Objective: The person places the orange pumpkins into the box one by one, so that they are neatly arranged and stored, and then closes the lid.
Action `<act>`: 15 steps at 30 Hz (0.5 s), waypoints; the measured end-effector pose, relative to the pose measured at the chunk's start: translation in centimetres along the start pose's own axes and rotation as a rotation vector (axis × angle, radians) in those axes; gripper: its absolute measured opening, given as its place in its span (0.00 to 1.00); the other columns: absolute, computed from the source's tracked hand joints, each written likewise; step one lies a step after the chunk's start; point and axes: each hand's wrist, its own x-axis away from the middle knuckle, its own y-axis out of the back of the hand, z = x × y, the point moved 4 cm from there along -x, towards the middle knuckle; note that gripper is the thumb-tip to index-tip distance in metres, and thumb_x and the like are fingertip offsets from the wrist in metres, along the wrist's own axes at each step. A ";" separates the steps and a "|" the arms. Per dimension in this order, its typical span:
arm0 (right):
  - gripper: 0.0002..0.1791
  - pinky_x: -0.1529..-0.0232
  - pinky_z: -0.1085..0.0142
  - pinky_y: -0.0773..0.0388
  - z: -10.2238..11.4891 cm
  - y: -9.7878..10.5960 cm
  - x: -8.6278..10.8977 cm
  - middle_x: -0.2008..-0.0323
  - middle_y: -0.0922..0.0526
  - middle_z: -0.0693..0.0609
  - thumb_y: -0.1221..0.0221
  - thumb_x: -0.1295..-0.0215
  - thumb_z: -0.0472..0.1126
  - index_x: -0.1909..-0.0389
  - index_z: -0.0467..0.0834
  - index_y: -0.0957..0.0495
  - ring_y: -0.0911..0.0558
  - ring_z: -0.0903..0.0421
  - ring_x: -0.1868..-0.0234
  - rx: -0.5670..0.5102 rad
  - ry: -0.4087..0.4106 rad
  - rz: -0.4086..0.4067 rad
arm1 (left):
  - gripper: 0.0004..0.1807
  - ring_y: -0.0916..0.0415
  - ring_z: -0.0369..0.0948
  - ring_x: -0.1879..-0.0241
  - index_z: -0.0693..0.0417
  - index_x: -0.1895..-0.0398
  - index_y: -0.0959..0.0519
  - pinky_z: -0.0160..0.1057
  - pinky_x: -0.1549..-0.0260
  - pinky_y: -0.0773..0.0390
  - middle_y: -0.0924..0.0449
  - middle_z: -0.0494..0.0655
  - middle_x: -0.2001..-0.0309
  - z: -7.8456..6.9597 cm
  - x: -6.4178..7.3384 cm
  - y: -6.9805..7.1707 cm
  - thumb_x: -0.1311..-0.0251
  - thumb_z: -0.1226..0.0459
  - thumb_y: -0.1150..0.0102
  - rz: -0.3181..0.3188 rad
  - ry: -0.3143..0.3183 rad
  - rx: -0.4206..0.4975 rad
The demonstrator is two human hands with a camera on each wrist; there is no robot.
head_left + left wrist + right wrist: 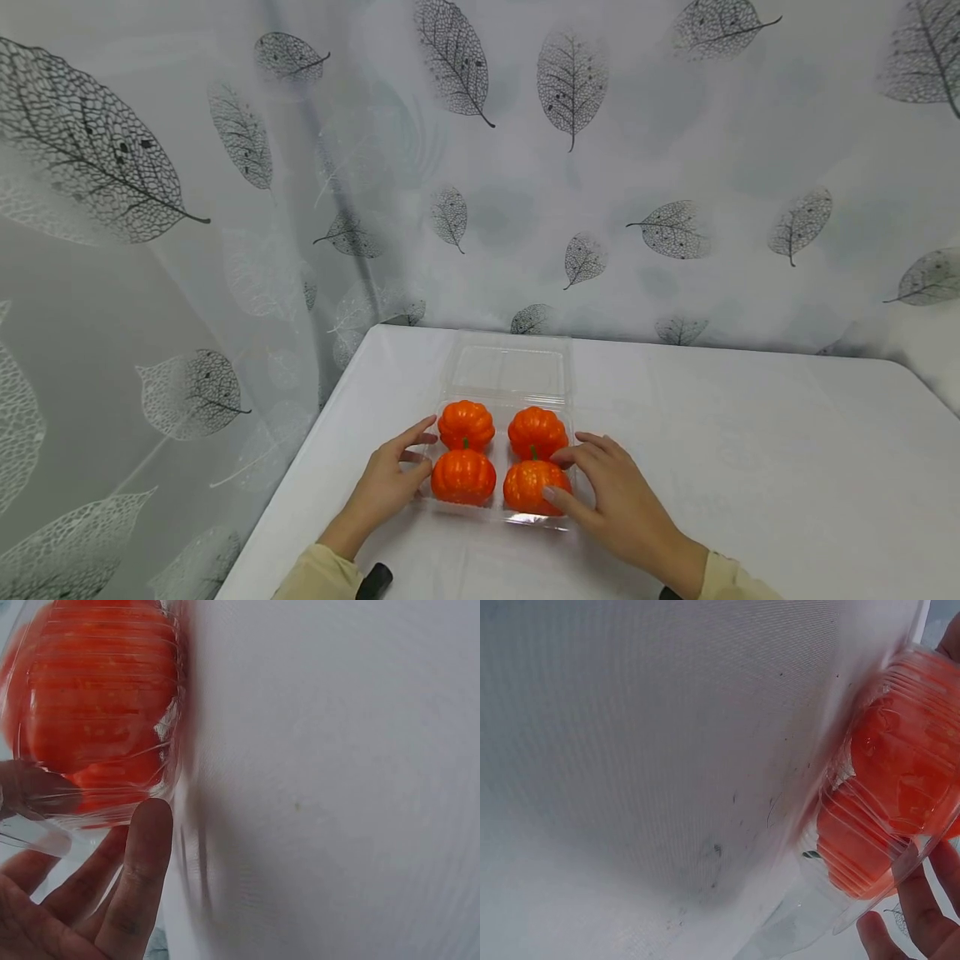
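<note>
A clear plastic clamshell box [497, 510] holds several orange toy pumpkins in two rows. At its left wall is my left hand [388, 483], fingers loosely bent along the edge and touching the plastic. In the left wrist view, the thumb [142, 877] rests by the lower corner of the box. My right hand [618, 504] reaches over the right edge. It holds the front right pumpkin [534, 487] between thumb and fingers. Behind that sits the back right pumpkin [537, 432]. On the left are the front left pumpkin [462, 477] and the back left pumpkin [466, 425].
The box's transparent lid [510, 371] lies folded back, away from me. A white cloth covers the table [735, 458]. Beyond the far edge hangs a leaf-printed curtain [510, 192], which also runs down the left side.
</note>
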 end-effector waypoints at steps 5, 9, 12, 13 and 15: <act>0.20 0.33 0.41 0.35 -0.1 0.2 0.1 0.52 0.18 0.63 0.36 0.36 0.61 0.52 0.53 0.19 0.28 0.46 0.33 -0.002 -0.011 0.002 | 0.28 0.23 0.46 0.58 0.44 0.28 0.28 0.38 0.75 0.17 0.20 0.51 0.43 0.3 -0.1 0.2 0.30 0.66 0.47 -0.012 0.038 0.015; 0.21 0.34 0.40 0.33 -0.2 0.6 -0.1 0.49 0.18 0.62 0.37 0.35 0.62 0.50 0.53 0.19 0.28 0.46 0.33 -0.007 -0.036 0.009 | 0.23 0.26 0.46 0.64 0.43 0.29 0.26 0.40 0.76 0.18 0.20 0.51 0.44 0.1 -0.2 0.6 0.24 0.52 0.53 -0.019 0.057 0.020; 0.22 0.36 0.39 0.30 -0.3 1.1 -0.5 0.46 0.19 0.59 0.37 0.35 0.62 0.49 0.53 0.19 0.28 0.46 0.33 -0.004 -0.062 0.018 | 0.28 0.23 0.48 0.58 0.45 0.30 0.26 0.41 0.73 0.17 0.21 0.53 0.41 -0.3 -0.6 1.2 0.25 0.44 0.56 -0.040 0.045 0.003; 0.22 0.37 0.39 0.30 -0.4 1.4 -0.7 0.44 0.20 0.58 0.37 0.35 0.62 0.48 0.52 0.20 0.29 0.46 0.33 -0.008 -0.066 0.018 | 0.30 0.23 0.49 0.55 0.46 0.30 0.26 0.42 0.71 0.16 0.22 0.54 0.40 -0.5 -0.8 1.4 0.25 0.42 0.57 -0.048 0.041 -0.003; 0.23 0.38 0.40 0.28 -0.3 2.0 -1.2 0.42 0.21 0.56 0.36 0.35 0.60 0.46 0.51 0.21 0.28 0.47 0.33 -0.023 -0.065 0.017 | 0.31 0.23 0.52 0.49 0.48 0.29 0.27 0.43 0.65 0.16 0.24 0.56 0.36 -1.1 -1.2 2.0 0.24 0.42 0.60 -0.068 0.019 -0.025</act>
